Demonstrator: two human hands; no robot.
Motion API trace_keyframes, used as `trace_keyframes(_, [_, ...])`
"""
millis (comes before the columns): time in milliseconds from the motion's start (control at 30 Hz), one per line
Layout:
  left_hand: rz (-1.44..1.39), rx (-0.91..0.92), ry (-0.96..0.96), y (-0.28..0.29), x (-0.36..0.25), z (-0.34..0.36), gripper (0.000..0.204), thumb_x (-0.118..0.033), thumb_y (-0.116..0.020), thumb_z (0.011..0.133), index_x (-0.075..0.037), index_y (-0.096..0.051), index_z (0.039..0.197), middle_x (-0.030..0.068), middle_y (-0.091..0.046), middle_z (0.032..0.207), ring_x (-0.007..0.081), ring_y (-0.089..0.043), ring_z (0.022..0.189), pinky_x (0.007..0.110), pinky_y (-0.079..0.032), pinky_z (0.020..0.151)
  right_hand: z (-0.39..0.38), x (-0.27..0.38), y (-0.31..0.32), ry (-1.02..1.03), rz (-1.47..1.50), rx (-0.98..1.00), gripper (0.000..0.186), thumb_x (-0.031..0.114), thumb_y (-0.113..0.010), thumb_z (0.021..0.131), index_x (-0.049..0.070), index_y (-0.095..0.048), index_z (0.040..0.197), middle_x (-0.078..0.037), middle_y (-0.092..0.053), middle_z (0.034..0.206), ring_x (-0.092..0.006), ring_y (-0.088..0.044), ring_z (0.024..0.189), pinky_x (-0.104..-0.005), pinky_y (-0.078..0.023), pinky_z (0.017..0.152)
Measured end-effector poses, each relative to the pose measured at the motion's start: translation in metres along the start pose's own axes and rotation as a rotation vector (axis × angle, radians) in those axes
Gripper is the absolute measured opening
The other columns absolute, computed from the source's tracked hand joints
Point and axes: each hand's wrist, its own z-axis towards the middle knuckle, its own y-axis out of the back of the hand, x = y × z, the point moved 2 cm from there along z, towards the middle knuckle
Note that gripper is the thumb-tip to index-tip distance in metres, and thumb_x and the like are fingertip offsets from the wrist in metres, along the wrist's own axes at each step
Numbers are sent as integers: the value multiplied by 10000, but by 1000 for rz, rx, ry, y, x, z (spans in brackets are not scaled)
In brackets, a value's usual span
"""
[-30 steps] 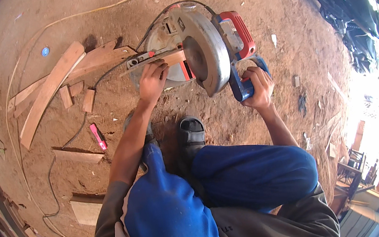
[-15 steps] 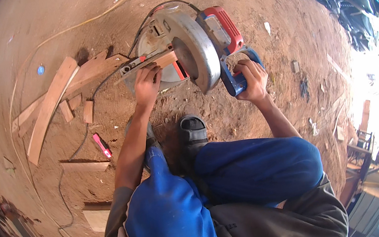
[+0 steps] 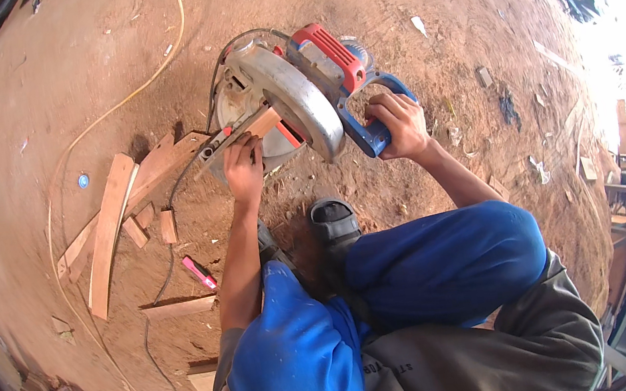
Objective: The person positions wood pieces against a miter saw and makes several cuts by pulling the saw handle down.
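The left hand (image 3: pixel 245 175) has its grip on a piece of wood (image 3: pixel 265 123) on the saw (image 3: pixel 329 57), beside the gray guard (image 3: pixel 305 102). The right hand (image 3: pixel 402 127) wraps around the blue handle (image 3: pixel 358 129).

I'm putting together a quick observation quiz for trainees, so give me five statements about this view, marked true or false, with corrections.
1. The left-hand grip is on a wooden piece at the saw. True.
2. The saw stands on a tall workbench. False: it sits low, on the dirt ground.
3. The right-hand grip is closed on the saw's blue handle. True.
4. Nothing wooden lies to the left of the saw. False: a long plank lies there, among other pieces.
5. A pink-and-black tool lies to the left of the left forearm. True.
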Motion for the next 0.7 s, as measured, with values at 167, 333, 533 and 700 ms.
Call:
trace_keyframes(167, [14, 4, -10, 2, 1, 0, 107, -28, -817, 871, -19, -805, 977, 96, -785, 1081, 290, -724, 1022, 410, -579, 909, 0, 2, 0, 6, 0, -8, 495, 201, -789, 575, 98, -681, 1048, -71, -688, 1074, -284, -705, 922, -392, -540, 788])
trace_keyframes(333, [13, 9, -10, 3, 1, -1, 109, -27, -818, 872, -27, -806, 980, 94, -785, 1082, 285, -724, 1025, 408, -578, 909, -1, 1, -4, 14, 1, -29, 512, 217, -777, 562, 85, -693, 1050, -74, -700, 1072, -299, -699, 898, -395, -539, 779])
trace_keyframes(533, [-3, 14, 6, 0, 3, -4, 118, -26, -821, 871, -34, -808, 988, 87, -785, 1090, 282, -725, 1025, 405, -574, 907, -7, -1, -6, -2, -25, 4, 548, 201, -809, 571, 100, -676, 1093, -70, -674, 1106, -281, -705, 965, -394, -537, 810])
trace_keyframes(700, [5, 11, -14, -1, 4, -3, 126, -30, -820, 876, -35, -809, 1001, 85, -784, 1100, 285, -725, 1029, 406, -570, 905, -7, -3, -8, 0, -10, -14, 553, 210, -815, 572, 108, -675, 1097, -66, -670, 1113, -282, -702, 971, -396, -540, 816])
